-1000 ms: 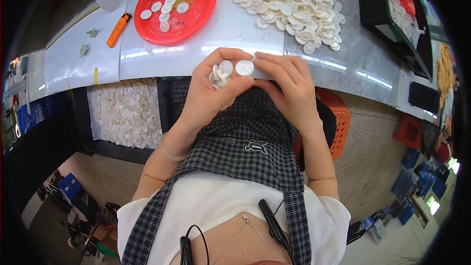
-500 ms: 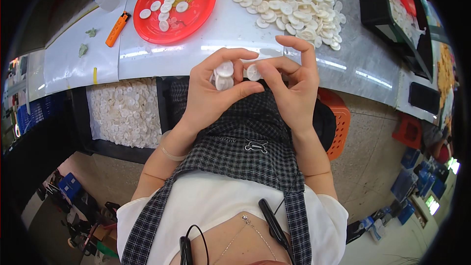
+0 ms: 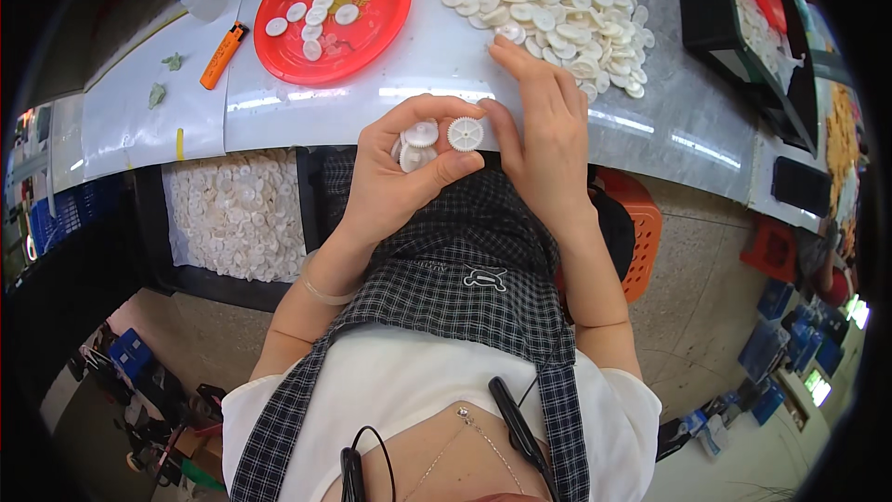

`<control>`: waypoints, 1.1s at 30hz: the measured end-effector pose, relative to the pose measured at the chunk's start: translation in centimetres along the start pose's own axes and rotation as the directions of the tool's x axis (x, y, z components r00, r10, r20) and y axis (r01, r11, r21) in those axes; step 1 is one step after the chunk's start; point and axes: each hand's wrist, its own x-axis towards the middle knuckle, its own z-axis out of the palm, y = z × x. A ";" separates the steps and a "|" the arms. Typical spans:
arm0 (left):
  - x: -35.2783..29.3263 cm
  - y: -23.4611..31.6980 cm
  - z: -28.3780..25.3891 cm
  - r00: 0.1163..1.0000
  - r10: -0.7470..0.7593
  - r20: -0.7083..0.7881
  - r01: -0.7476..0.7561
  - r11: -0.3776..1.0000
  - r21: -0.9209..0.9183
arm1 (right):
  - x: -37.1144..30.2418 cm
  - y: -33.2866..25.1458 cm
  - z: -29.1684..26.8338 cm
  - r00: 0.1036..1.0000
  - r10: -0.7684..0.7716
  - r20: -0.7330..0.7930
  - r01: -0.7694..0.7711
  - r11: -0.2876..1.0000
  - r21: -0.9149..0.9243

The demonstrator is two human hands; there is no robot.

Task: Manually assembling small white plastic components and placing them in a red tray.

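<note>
My left hand (image 3: 400,153) is closed around several small white plastic gears (image 3: 421,135). Between its thumb and forefinger it pinches one more white gear (image 3: 465,134), its toothed rim and spokes facing up. My right hand (image 3: 548,125) has its fingers stretched forward over the table edge, the thumb apart and close to the pinched gear. Its forefinger tip meets a white gear (image 3: 510,33) at the near edge of a large pile of white gears (image 3: 567,9); nothing shows in its grasp.
A red plate (image 3: 390,23) with several white gears stands left of the pile. Beside it lie an orange cutter (image 3: 223,56) and a small bottle (image 3: 203,6). Below the table edge, a black bin (image 3: 232,286) holds many white pieces. A black crate (image 3: 743,65) stands right.
My right hand has let go of the gear it pinched and reached forward to the pile. That gear is now between my left thumb and forefinger.
</note>
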 end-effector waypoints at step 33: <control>0.1 0.3 0.3 0.999 -0.032 -0.017 0.032 0.998 0.052 | -0.6 -0.3 -1.0 0.960 0.271 0.068 -0.253 0.739 0.625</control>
